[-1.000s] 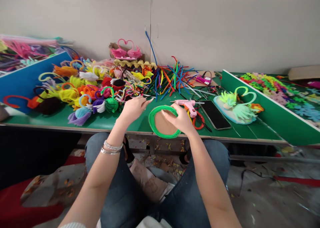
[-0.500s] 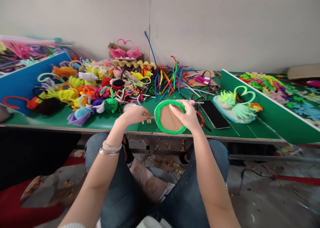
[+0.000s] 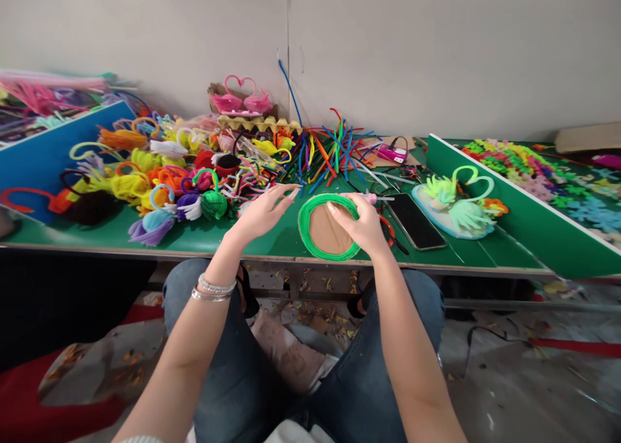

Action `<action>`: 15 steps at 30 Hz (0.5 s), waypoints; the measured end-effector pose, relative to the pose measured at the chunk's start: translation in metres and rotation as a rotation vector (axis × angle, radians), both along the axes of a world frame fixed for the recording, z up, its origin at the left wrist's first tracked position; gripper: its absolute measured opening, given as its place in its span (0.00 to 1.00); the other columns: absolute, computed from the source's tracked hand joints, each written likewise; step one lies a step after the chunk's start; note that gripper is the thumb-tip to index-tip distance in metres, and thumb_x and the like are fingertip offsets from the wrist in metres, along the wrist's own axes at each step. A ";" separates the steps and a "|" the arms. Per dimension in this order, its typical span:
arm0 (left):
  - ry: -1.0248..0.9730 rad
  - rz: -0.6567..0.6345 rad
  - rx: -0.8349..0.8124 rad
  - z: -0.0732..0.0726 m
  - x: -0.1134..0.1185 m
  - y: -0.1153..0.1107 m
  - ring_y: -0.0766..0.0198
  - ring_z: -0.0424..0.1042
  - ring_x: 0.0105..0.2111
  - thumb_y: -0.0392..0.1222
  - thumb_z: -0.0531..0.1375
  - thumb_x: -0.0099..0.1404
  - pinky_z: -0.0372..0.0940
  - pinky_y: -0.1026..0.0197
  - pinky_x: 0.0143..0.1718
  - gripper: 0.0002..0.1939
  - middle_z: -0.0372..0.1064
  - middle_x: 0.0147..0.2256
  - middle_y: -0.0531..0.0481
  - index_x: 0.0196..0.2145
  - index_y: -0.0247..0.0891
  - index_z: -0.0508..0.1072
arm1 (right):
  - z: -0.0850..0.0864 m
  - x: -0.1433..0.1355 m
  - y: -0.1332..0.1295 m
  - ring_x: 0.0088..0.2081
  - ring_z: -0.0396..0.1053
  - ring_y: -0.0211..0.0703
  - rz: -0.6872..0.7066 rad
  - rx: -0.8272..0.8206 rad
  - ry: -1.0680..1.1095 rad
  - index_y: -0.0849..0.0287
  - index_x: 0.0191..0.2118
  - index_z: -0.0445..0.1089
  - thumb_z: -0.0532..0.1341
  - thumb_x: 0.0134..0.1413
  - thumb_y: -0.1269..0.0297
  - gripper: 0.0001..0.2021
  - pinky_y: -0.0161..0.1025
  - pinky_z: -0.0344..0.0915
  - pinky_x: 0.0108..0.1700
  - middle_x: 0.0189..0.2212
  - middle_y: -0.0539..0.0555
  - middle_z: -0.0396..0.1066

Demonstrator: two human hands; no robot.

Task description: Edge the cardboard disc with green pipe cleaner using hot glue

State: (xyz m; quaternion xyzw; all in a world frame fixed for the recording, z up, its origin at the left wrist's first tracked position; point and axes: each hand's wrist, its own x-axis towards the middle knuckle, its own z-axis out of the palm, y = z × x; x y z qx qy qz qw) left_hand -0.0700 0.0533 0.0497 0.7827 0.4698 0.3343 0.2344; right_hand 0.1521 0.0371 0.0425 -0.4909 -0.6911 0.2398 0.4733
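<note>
My right hand (image 3: 363, 224) grips the right edge of a round cardboard disc (image 3: 324, 231), its thumb lying across the front. Bright green fuzzy pipe cleaner (image 3: 305, 229) runs round the disc's rim in a thick ring. To the left of the disc is my left hand (image 3: 264, 215), fingers stretched out and apart, with nothing visible in it. A gap separates it from the ring. A glue-gun-like tool with a pale pink tip (image 3: 371, 198) lies just behind my right hand, partly hidden by it.
Many pipe-cleaner swans (image 3: 160, 204) crowd the left side. Loose pipe cleaners (image 3: 334, 152) lie in a pile at the back. On the right are a phone (image 3: 416, 222), a swan pair on a base (image 3: 458, 204) and a green divider (image 3: 514, 216). A blue divider (image 3: 29, 178) stands at left.
My left hand has drawn away from the ring's left edge, up and slightly left, and its fingers have straightened. My right hand and the disc stay nearly in place.
</note>
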 end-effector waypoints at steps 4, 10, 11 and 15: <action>-0.148 -0.220 -0.152 0.004 0.007 -0.006 0.58 0.70 0.45 0.53 0.53 0.64 0.66 0.59 0.43 0.25 0.71 0.47 0.42 0.53 0.36 0.65 | 0.000 -0.002 0.000 0.40 0.68 0.48 0.007 -0.002 -0.056 0.56 0.32 0.66 0.60 0.49 0.50 0.14 0.45 0.64 0.43 0.31 0.53 0.70; -0.222 -0.299 -0.201 -0.005 0.015 -0.007 0.60 0.70 0.42 0.48 0.63 0.55 0.67 0.60 0.41 0.25 0.70 0.44 0.42 0.48 0.33 0.66 | -0.003 -0.007 -0.003 0.34 0.65 0.44 0.083 0.006 -0.164 0.56 0.29 0.62 0.58 0.51 0.50 0.14 0.41 0.61 0.37 0.27 0.51 0.65; -0.259 -0.315 -0.233 -0.006 0.015 -0.006 0.62 0.71 0.40 0.47 0.62 0.56 0.67 0.61 0.40 0.22 0.71 0.42 0.43 0.46 0.32 0.67 | -0.003 -0.007 -0.004 0.33 0.64 0.43 0.103 0.016 -0.180 0.56 0.28 0.61 0.58 0.51 0.51 0.14 0.40 0.60 0.36 0.26 0.50 0.64; -0.345 -0.358 -0.312 -0.005 0.016 -0.006 0.66 0.70 0.36 0.45 0.60 0.59 0.65 0.65 0.36 0.16 0.72 0.36 0.46 0.42 0.32 0.67 | -0.001 -0.008 -0.006 0.32 0.63 0.41 0.153 0.023 -0.177 0.56 0.29 0.61 0.57 0.53 0.52 0.13 0.38 0.58 0.35 0.26 0.49 0.63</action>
